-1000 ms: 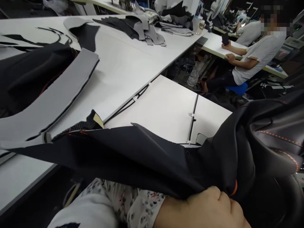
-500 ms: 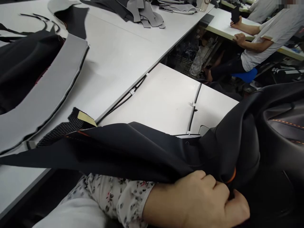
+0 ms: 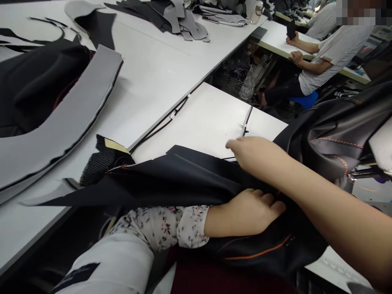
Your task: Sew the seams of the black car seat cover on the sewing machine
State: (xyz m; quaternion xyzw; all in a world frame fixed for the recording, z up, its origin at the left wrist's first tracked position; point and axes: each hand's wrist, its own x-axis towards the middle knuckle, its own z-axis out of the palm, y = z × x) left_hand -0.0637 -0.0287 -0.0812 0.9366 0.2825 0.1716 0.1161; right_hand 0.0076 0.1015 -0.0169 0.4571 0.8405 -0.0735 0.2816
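Note:
A black leather-like cover point(image 3: 190, 179) with orange stitching stretches across the front, its folds bunched at the right. My left hand point(image 3: 248, 212), below a floral sleeve, is closed on the bunched cover near the middle. My right hand point(image 3: 257, 153) reaches in from the right above it, over the cover's upper edge. One of its digits points left; the other fingers are hidden, so I cannot tell whether it grips the material. Black mesh with a yellow strip point(image 3: 116, 145) shows at the cover's left end.
A long grey curved panel point(image 3: 64, 110) and dark pieces point(image 3: 39, 81) lie on the white table point(image 3: 159, 73). Grey and black cut pieces point(image 3: 183, 24) are piled farther back. Cables point(image 3: 173, 115) run along the table seam. A seated person point(image 3: 321, 61) works at another table.
My right hand has come into view from the right, over the cover. My left hand has moved up and slightly left with the cover, and the bunched right part has shifted.

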